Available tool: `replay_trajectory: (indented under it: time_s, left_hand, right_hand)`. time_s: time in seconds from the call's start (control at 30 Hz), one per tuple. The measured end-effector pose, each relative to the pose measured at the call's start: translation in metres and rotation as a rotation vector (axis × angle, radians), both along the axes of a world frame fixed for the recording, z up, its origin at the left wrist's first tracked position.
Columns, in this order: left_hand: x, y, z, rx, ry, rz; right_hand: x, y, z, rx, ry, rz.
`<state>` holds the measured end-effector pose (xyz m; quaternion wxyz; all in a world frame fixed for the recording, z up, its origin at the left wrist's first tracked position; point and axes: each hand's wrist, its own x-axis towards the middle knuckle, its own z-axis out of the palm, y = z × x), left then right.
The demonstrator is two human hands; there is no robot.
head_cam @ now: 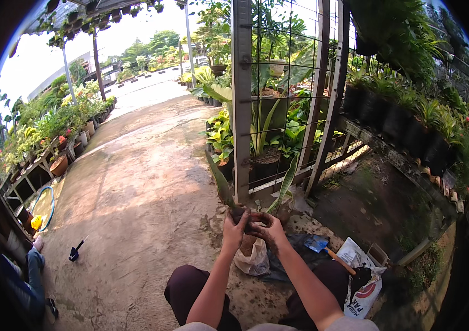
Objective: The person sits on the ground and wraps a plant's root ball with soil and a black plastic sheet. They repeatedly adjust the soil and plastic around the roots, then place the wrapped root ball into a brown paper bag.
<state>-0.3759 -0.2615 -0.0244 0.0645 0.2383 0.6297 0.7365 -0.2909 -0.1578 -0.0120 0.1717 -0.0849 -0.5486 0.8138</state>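
Note:
My left hand [234, 233] grips the soil-covered base of a snake plant cutting [220, 182], whose pointed leaf rises to the upper left. Meeting it from the other side, my right hand [268, 229] has its soil-stained fingers curled on the same dark base, which the fingers partly hide. Just below the hands stands a pale plastic bag [253, 260] with brown soil or potting mix in its mouth. A second snake plant leaf [286, 186], variegated, stands upright beyond my right hand; its foot is hidden.
Black plastic sheeting [277, 265] lies under my right forearm. On it rests a blue-bladed hand trowel [317, 243], beside a printed white sack [366, 291]. A metal post [242, 103] and wire mesh rise ahead. Another person's leg [33, 273] shows at left, near a small tripod [76, 250].

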Motion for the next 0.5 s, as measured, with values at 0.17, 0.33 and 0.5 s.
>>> replay_trajectory:
  time_s: [0.17, 0.33, 0.5]
  left_hand:
    - [-0.004, -0.001, 0.005, 0.128, -0.160, -0.104]
    - [-0.018, 0.011, -0.015, 0.120, -0.150, -0.208]
    - [-0.019, 0.023, -0.027, -0.028, -0.043, -0.088]
  right_hand:
    - [-0.013, 0.011, -0.011, -0.232, -0.073, 0.119]
    - [-0.016, 0.028, -0.023, -0.279, -0.136, 0.114]
    - [-0.021, 0.046, -0.030, -0.202, -0.118, 0.155]
